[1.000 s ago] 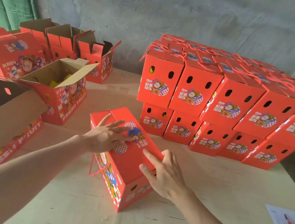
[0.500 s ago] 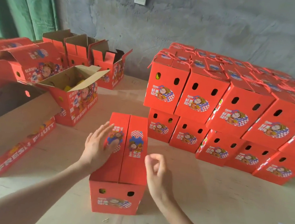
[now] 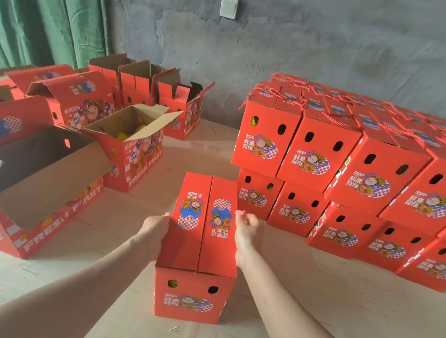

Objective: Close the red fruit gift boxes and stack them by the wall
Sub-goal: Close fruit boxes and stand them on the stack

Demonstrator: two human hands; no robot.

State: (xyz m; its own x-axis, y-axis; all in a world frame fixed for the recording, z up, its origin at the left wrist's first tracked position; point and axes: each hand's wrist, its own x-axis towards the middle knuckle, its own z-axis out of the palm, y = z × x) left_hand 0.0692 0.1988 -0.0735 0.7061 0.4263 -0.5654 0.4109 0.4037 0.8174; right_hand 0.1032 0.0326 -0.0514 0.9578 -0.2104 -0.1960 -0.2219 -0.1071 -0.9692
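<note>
the box (image 3: 199, 246) in the middle of the frame had been lying askew a second before, with both palms flat on its lid; then it stood square, both flaps shut and meeting along the centre seam, and the hands had dropped off the top to its two sides. the left hand (image 3: 155, 230) lay against the left wall of it, fingers hidden behind the edge, so i couldn't tell whether they were clasping. the right hand (image 3: 246, 232) sat just beside the right top edge with its fingers loosely curled; whether they held anything i couldn't tell. to me it looked like closing was done and a lift toward the stack (image 3: 327, 167) was being set up. that stack, two tiers of shut boxes with cord handles, filled the right of the frame along the grey wall (image 3: 341, 43). open boxes (image 3: 35, 175) waited at the left, one (image 3: 130, 141) showing yellow fruit. all of it stood on a pale wooden surface (image 3: 339, 307). a green curtain (image 3: 40, 9) hung upper left, and a switch (image 3: 229, 7) sat high on the wall.
</note>
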